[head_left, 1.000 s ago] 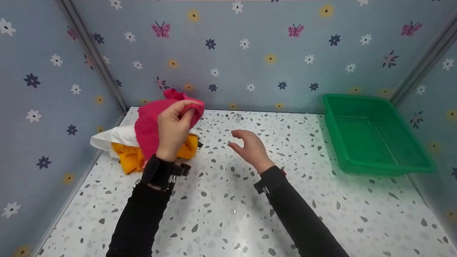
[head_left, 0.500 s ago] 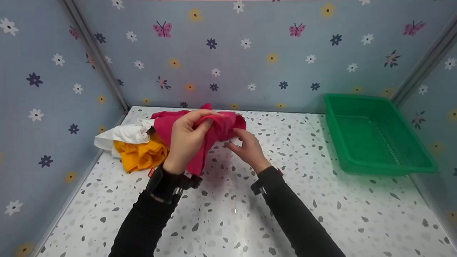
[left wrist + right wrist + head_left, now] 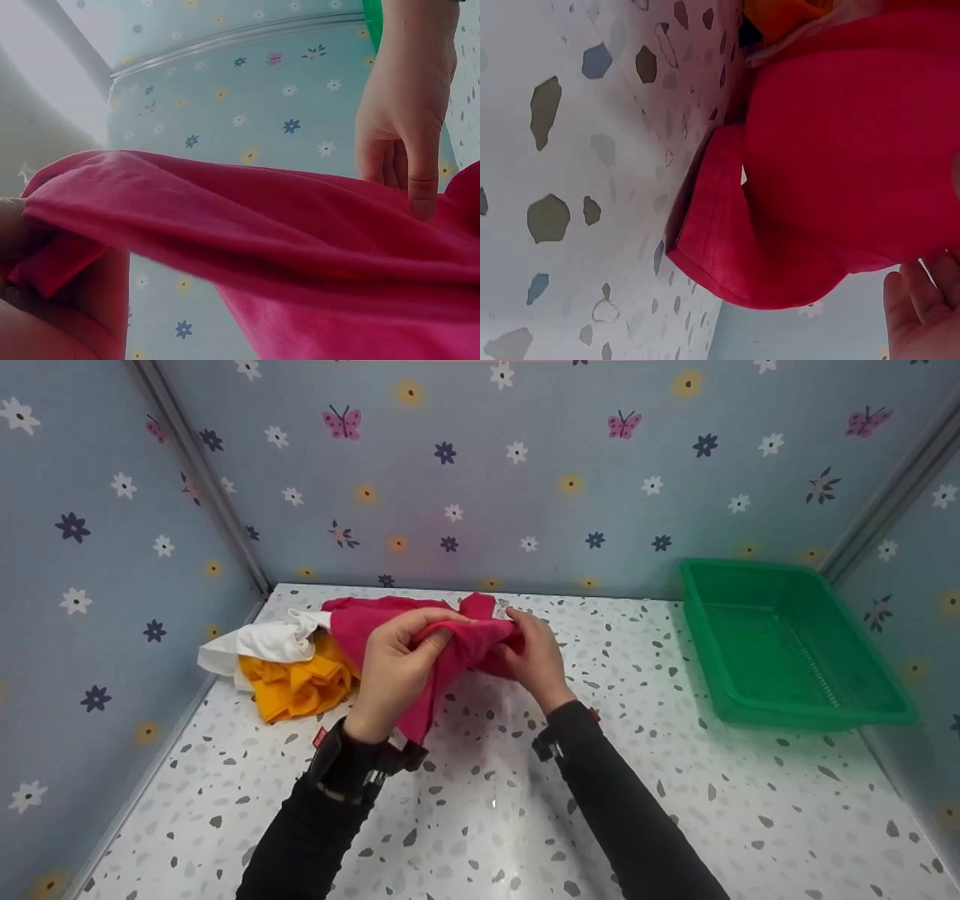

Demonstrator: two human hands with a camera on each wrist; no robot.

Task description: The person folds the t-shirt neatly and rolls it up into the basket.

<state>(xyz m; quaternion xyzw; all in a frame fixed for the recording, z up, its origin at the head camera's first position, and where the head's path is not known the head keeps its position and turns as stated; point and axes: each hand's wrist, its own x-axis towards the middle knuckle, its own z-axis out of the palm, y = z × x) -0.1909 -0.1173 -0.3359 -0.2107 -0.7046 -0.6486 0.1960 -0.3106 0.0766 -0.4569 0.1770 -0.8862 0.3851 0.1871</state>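
Observation:
A bright pink cloth garment (image 3: 469, 641) with stitched hems is stretched between both hands over the tabletop, one corner hanging down. My left hand (image 3: 397, 667) pinches its upper edge between thumb and fingers. In the left wrist view that hand (image 3: 67, 300) has a fold of the fabric in its grip. My right hand (image 3: 538, 656) grips the garment's right end; its thumb lies against the cloth in the left wrist view. The garment's left part reaches back to a white cloth (image 3: 262, 645) and a crumpled orange-yellow cloth (image 3: 300, 686) and overlaps them.
A green plastic basket (image 3: 720, 675) stands at the right on the speckled white table (image 3: 480, 825). Flower-patterned panels (image 3: 495, 480) wall in the back and both sides. A small red tag (image 3: 319, 735) shows beside the left wrist.
My left hand has drawn the pink garment rightward off the white and orange-yellow cloths. My right hand, earlier apart from it with thumb and fingers spread, has taken hold of its right end.

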